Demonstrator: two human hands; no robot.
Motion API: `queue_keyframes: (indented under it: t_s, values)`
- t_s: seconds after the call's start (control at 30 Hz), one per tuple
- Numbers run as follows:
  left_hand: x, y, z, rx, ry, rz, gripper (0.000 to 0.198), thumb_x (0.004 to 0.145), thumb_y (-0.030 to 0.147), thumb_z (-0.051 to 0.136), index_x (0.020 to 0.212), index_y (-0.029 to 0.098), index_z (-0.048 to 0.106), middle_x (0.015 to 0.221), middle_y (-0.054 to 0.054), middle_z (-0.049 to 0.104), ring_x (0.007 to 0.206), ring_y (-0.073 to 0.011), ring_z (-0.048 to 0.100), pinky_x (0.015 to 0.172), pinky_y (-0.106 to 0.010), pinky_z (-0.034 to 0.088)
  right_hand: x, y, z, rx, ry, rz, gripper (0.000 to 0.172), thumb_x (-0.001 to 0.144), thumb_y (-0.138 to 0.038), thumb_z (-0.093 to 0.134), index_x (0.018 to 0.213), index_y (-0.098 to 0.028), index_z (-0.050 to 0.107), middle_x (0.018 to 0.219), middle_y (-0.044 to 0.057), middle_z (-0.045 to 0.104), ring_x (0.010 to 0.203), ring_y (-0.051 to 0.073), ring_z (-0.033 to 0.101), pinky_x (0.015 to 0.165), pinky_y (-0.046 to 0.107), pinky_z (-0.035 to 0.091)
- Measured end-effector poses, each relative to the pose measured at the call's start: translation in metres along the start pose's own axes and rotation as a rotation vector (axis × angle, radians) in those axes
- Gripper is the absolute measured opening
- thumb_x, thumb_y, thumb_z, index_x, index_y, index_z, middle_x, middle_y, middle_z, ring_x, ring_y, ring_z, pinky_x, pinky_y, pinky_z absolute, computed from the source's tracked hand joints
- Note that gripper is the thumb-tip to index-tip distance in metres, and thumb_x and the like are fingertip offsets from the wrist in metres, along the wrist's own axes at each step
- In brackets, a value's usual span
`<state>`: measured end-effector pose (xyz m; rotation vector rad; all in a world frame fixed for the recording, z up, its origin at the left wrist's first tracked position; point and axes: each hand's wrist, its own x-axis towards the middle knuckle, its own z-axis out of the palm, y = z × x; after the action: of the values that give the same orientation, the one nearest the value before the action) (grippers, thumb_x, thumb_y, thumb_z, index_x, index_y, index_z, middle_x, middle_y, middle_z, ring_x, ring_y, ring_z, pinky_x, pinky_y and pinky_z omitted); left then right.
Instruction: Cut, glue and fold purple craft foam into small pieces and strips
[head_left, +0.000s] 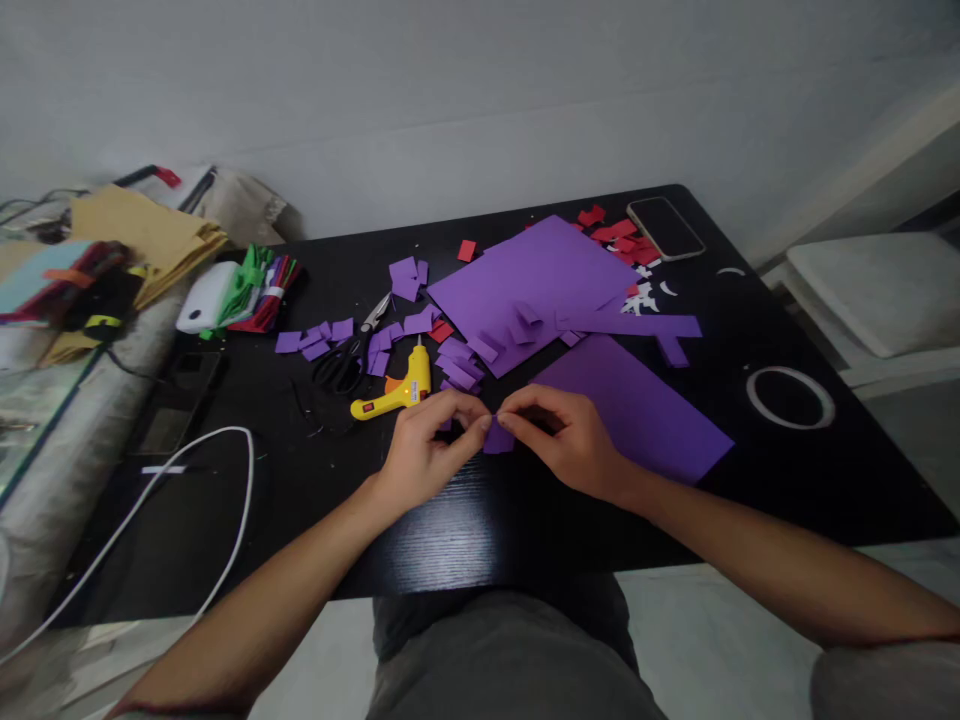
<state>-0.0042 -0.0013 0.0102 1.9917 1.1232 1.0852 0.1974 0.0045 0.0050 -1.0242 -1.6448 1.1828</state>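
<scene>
Between the fingertips of both hands is a small purple paper piece (498,438), above the table's front part. My left hand (436,440) pinches its upper left edge. My right hand (564,430) pinches the same piece from the right, thumb and forefinger together. Just behind my left hand lies a yellow glue gun (409,388), its nozzle pointing away from me. Black-handled scissors (352,355) rest left of it. Several cut purple pieces (459,362) lie beyond the hands. Two large purple sheets, one farther back (540,270) and one by my right hand (645,415), lie flat.
Red scraps (624,238) and a phone (666,228) are at the back right. A white ring (790,397) lies at right. A white cable (251,480) loops over the left side, near bundled coloured strips (259,290). A chair (877,290) stands beyond the right edge.
</scene>
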Motion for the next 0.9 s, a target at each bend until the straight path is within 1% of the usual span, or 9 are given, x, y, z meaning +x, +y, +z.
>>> queue_keyframes:
  t_s: [0.13, 0.3, 0.57, 0.9]
  values:
    - [-0.0002, -0.0005, -0.0007, -0.001, 0.006, -0.008, 0.007, 0.092, 0.022, 0.064, 0.089, 0.016, 0.066, 0.078, -0.002, 0.068, 0.07, -0.0118, 0.062, 0.067, -0.024, 0.051, -0.0008, 0.0029, 0.0018, 0.057, 0.023, 0.031, 0.008, 0.089, -0.03, 0.071, 0.089, -0.021, 0.072, 0.084, 0.001, 0.072, 0.078, 0.017, 0.069, 0.074, 0.028, 0.055]
    - [0.0008, -0.0023, -0.0012, -0.012, 0.042, -0.037, 0.007, 0.091, 0.022, 0.065, 0.088, 0.016, 0.066, 0.077, -0.001, 0.068, 0.069, -0.0115, 0.062, 0.066, -0.023, 0.05, -0.0001, 0.0029, 0.0009, 0.109, 0.057, 0.074, 0.007, 0.086, -0.029, 0.073, 0.088, -0.022, 0.072, 0.084, 0.001, 0.073, 0.08, 0.017, 0.07, 0.075, 0.029, 0.056]
    - [0.0004, -0.0029, -0.0007, -0.047, -0.023, -0.054, 0.006, 0.091, 0.022, 0.064, 0.092, 0.016, 0.066, 0.077, -0.002, 0.067, 0.068, -0.0115, 0.062, 0.065, -0.023, 0.051, 0.0009, 0.0026, -0.0007, 0.075, 0.025, 0.064, 0.008, 0.088, -0.029, 0.072, 0.087, -0.021, 0.073, 0.084, 0.002, 0.073, 0.079, 0.018, 0.069, 0.074, 0.03, 0.054]
    - [-0.001, -0.0042, 0.0002, -0.027, -0.022, -0.05, 0.007, 0.09, 0.023, 0.068, 0.091, 0.016, 0.069, 0.076, -0.002, 0.069, 0.068, -0.0117, 0.062, 0.064, -0.023, 0.05, 0.0001, 0.0031, 0.0006, 0.074, 0.021, 0.06, 0.007, 0.087, -0.028, 0.072, 0.086, -0.021, 0.073, 0.083, 0.002, 0.074, 0.079, 0.018, 0.069, 0.073, 0.03, 0.054]
